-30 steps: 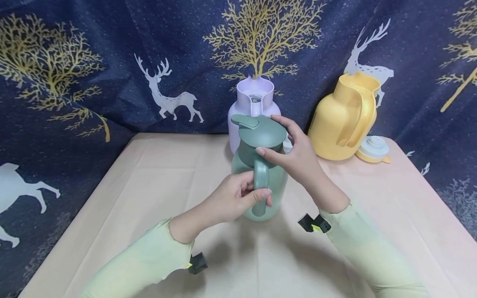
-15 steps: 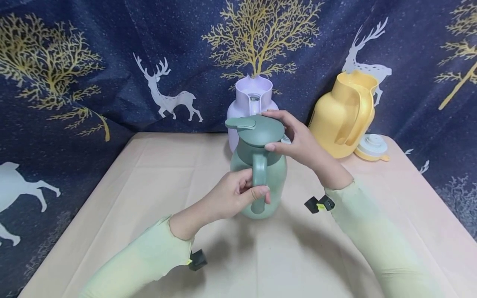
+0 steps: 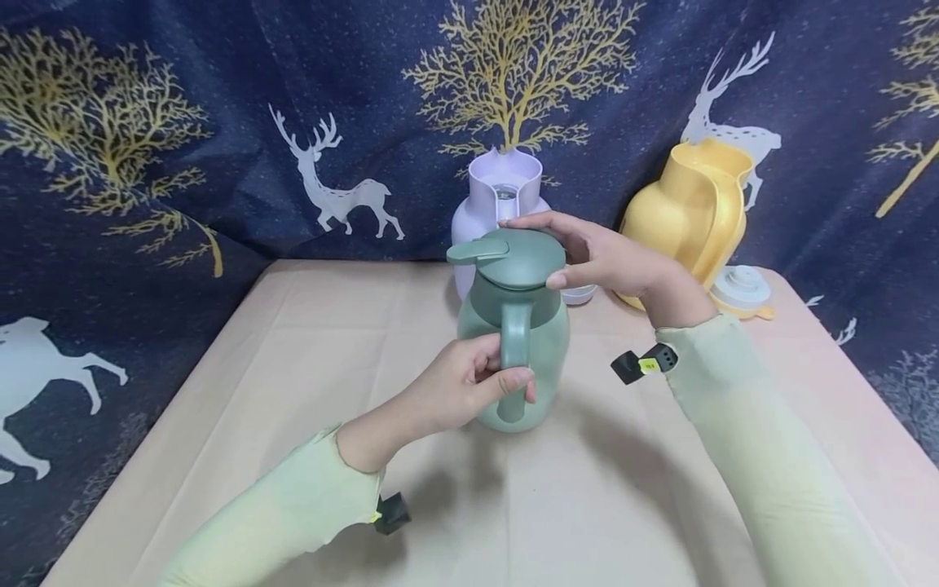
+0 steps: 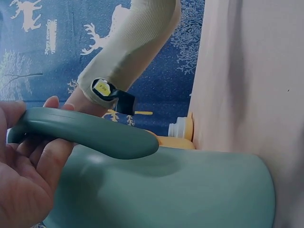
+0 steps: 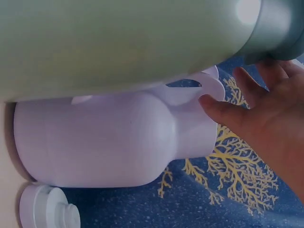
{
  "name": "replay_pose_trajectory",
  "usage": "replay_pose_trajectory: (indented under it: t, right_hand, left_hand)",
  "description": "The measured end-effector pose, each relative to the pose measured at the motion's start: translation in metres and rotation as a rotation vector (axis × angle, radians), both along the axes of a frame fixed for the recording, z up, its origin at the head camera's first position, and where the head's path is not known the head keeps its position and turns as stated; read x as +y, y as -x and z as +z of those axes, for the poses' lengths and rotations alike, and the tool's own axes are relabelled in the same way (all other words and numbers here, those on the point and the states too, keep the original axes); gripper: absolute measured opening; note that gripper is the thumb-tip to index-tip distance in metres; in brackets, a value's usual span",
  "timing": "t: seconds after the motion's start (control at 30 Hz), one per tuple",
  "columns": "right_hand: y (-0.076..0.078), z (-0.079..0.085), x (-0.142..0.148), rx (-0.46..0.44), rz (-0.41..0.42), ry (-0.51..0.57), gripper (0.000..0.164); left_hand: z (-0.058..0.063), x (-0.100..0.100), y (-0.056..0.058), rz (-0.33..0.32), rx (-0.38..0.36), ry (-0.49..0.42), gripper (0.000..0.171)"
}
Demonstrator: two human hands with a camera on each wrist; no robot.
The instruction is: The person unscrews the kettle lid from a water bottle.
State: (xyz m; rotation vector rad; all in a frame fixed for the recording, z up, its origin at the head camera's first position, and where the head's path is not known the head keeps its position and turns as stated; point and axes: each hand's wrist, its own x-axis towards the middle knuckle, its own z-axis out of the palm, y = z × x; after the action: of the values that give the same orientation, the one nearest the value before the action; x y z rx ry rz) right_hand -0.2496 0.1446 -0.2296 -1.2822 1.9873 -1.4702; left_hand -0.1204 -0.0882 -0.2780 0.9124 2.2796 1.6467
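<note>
A green thermos jug (image 3: 548, 355) stands upright on the table with its handle towards me. My left hand (image 3: 456, 381) grips that handle (image 3: 515, 334), fingers curled round it and the thumb across its near side. In the left wrist view the jug's body (image 4: 199, 185) lies just beyond the handle. My right hand (image 3: 605, 254) holds the dark green lid (image 3: 541, 265) by its edge, thumb on the near side and fingers on the far side. The lid's lever (image 3: 475, 251) points left. In the right wrist view, the lower fingers hang off the lid.
Behind the green jug a lilac jug (image 3: 475, 218) stands without a lid, its white-and-lilac stopper (image 3: 579, 295) beside it. A yellow jug (image 3: 660, 204) stands at the back right, partly behind my right arm, with its stopper (image 3: 739, 287) alongside. A dark patterned cloth (image 3: 411, 98) hangs behind the table.
My right hand has turned anticlockwise around the lid, the thumb shifting right and the fingers left. The lever's tip has swung slightly nearer to me. The left hand keeps its grip on the handle.
</note>
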Motion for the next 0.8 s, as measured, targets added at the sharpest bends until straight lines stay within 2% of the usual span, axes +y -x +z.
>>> replay_pose_trajectory:
  t: [0.1, 0.2, 0.27, 0.4, 0.5, 0.6, 0.8]
  right_hand:
    - [-0.003, -0.001, 0.002, -0.012, 0.004, -0.013, 0.076]
    - [-0.015, -0.007, -0.002, -0.036, -0.089, 0.021, 0.086]
    - [-0.028, -0.013, -0.008, -0.029, -0.217, 0.073, 0.098]
    - [-0.057, -0.029, -0.022, 0.027, -0.541, 0.157, 0.122]
    - [-0.076, -0.034, -0.030, 0.060, -0.698, 0.180, 0.120]
    - [-0.083, -0.032, -0.034, 0.077, -0.773, 0.161, 0.115]
    - [-0.082, -0.025, -0.038, 0.057, -0.837, 0.086, 0.106]
  left_hand:
    - [-0.001, 0.001, 0.000, -0.002, 0.002, -0.008, 0.010]
    - [-0.001, 0.001, 0.000, 0.003, 0.005, -0.010, 0.010]
    - [0.000, 0.001, -0.001, 0.009, 0.003, -0.006, 0.010]
    - [0.000, 0.002, -0.003, 0.017, -0.008, 0.004, 0.011]
    - [-0.001, 0.002, -0.003, 0.025, -0.010, 0.006, 0.010]
    - [-0.001, 0.003, -0.003, 0.040, -0.001, 0.009, 0.011]
    - [0.002, 0.003, -0.006, 0.060, 0.010, 0.029, 0.014]
